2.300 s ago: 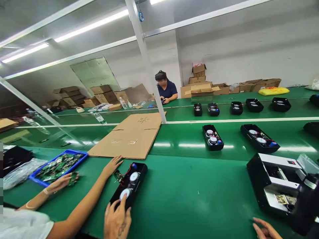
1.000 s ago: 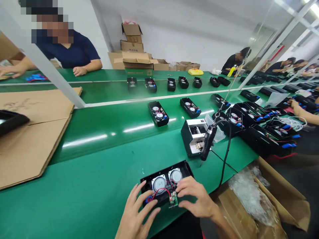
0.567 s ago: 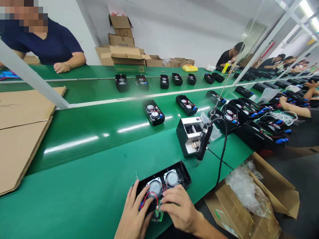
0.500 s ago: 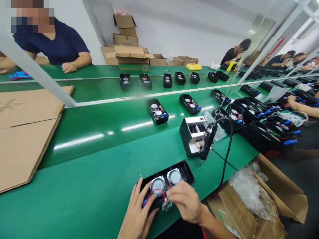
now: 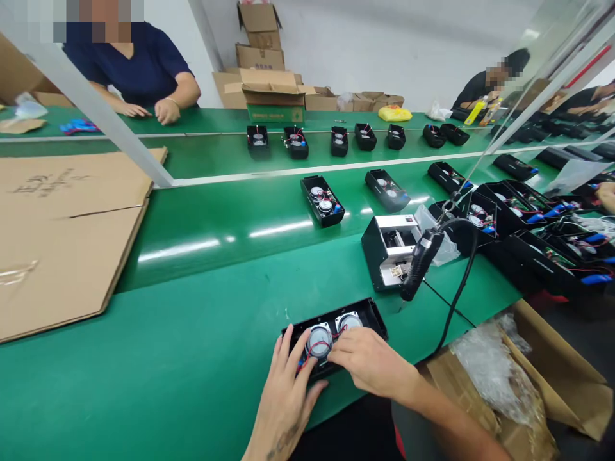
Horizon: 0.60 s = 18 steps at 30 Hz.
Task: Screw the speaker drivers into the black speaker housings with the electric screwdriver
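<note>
A black speaker box (image 5: 377, 320) lies open side up on the green bench before me, with two round silver speakers (image 5: 319, 342) inside. My left hand (image 5: 291, 384) rests across its left end, fingers spread over the rim and the thumb apart on the near side. Red wires (image 5: 312, 346) run past those fingers toward my right hand (image 5: 369, 358). That hand is closed, fingertips pinched down inside the box near the speakers. The small green circuit board, visible in its fingers earlier, is now hidden beneath them. A blue connector (image 5: 301, 363) shows partly by my left fingers.
An electric screwdriver (image 5: 421, 262) hangs beside a screw feeder (image 5: 391, 253) beyond the box. More speaker boxes (image 5: 323, 200) stand on the belt and pile up at right. Flattened cardboard (image 5: 72, 237) lies left; an open carton (image 5: 552, 358) sits low right. A co-worker (image 5: 139, 70) sits opposite.
My right hand has brought the small circuit board from the box's near edge down into the box, out of sight. My left hand stays on the left end. The view has shifted left.
</note>
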{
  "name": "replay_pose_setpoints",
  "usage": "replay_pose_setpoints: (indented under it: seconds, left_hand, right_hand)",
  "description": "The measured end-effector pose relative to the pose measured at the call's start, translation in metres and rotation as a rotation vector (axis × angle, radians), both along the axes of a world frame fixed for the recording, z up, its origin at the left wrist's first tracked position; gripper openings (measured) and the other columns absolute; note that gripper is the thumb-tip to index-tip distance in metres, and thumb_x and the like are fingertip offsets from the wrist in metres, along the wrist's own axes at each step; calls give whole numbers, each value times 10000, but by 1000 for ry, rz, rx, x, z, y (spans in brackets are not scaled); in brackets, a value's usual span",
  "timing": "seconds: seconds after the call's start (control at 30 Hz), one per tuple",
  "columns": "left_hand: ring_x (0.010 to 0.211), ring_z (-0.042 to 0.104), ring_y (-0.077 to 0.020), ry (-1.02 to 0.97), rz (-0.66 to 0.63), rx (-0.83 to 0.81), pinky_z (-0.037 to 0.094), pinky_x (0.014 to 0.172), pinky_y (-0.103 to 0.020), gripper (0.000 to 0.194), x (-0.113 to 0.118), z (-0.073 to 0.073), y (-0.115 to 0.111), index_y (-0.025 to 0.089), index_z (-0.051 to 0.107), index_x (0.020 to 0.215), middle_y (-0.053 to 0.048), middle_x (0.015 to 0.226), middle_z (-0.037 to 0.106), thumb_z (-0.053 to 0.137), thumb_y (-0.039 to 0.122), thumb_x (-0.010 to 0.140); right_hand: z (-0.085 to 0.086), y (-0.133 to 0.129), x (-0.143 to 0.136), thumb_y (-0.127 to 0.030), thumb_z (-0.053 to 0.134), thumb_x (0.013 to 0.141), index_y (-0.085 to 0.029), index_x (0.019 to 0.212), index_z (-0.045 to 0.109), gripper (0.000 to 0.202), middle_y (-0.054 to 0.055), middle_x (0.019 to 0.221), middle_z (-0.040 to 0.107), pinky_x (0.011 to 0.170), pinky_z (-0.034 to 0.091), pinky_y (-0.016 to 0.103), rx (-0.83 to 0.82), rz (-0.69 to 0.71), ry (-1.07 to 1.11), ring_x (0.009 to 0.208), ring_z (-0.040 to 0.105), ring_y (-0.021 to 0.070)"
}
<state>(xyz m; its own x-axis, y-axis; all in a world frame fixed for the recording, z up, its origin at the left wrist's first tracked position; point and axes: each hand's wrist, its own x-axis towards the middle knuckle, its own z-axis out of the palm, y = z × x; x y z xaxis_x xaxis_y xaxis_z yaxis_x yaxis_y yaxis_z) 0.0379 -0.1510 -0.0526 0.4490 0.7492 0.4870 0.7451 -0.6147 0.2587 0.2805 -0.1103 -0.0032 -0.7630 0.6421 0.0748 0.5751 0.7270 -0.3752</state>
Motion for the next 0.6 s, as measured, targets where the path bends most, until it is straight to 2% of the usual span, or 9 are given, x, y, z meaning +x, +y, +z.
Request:
replay_pose_setpoints:
  seconds: [0.2,0.33,0.43,0.5,0.6]
  left_hand:
    - [1670,283,-422,51,-27,-57,392,1306,-698,195,4,-6,7,191,743,1083,-109,1571,645,658,88,941]
    - [1699,183,-413,95,-51,-56,312,1341,-719,264,3,-5,9,214,762,1132,-60,1566,658,669,96,915]
    - [1703,139,-430,133,-80,-37,248,1358,-735,315,5,-2,10,211,767,1171,-41,1580,648,679,106,887]
    - [1693,180,-444,157,-95,-9,238,1358,-742,317,5,-1,12,213,775,1167,-36,1582,645,683,112,881]
    - [1640,331,-461,160,-107,0,308,1334,-734,276,6,-1,16,221,793,1121,-34,1544,674,713,122,876]
  right_hand:
    - [12,8,-4,-15,595,886,-165,1093,769,309,85,977,817,809,510,325,-176,51,-104,903,736,224]
    - [17,6,-2,-63,642,838,-171,1066,773,285,101,1059,823,932,539,335,-242,9,-71,965,745,237]
    - [9,-1,-3,-94,656,851,-166,1046,766,235,109,1056,812,1000,540,355,-208,-26,-31,974,738,243]
    - [1,-7,-5,-103,655,879,-163,1016,762,184,107,1003,801,971,542,362,-151,-44,-28,939,728,246]
    - [-9,-13,-7,-89,640,914,-161,997,750,155,95,944,784,909,528,367,-74,-67,-35,874,705,237]
